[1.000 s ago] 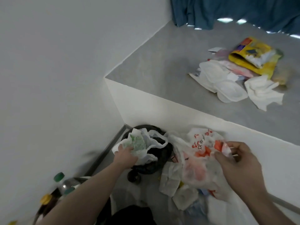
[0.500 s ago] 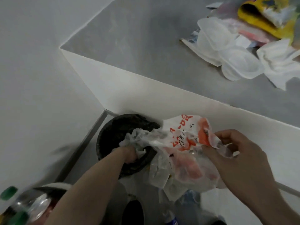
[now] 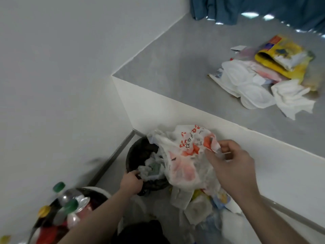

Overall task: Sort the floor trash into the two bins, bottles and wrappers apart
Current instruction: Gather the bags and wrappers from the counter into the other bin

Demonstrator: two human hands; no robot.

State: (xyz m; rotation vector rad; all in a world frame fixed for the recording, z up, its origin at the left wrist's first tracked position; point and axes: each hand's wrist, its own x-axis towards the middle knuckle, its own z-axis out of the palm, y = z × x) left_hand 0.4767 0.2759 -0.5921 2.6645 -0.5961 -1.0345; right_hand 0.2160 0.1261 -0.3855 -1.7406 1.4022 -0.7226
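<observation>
The black bin (image 3: 140, 155) stood in the corner where the wall met the white face of the raised grey ledge (image 3: 184, 71); everything else lay in relation to it. The left hand (image 3: 131, 182) gripped the bin's near rim, fingers curled over the edge of its dark liner; crumpled white wrappers (image 3: 151, 169) sat inside the bin just beyond those fingers. The right hand (image 3: 228, 162) was to the right of the bin, its thumb and fingers pinching the top of a white plastic bag with red print (image 3: 186, 155); the bag hung from that pinch, its left side draped over the bin's right rim. Below the bag, right of the bin and nearer the camera, a heap of loose wrappers (image 3: 198, 208) lay on the floor. Left of the bin and nearer the camera stood a second bin (image 3: 98, 191) with a pale rim, holding bottles (image 3: 70, 206) with green and yellow caps; that part was blurred. Well beyond the black bin, on the ledge, lay a separate pile: white paper and tissue (image 3: 255, 88) with a yellow packet (image 3: 281, 57) behind it; a blue curtain (image 3: 255, 7) hung at the ledge's far edge.
</observation>
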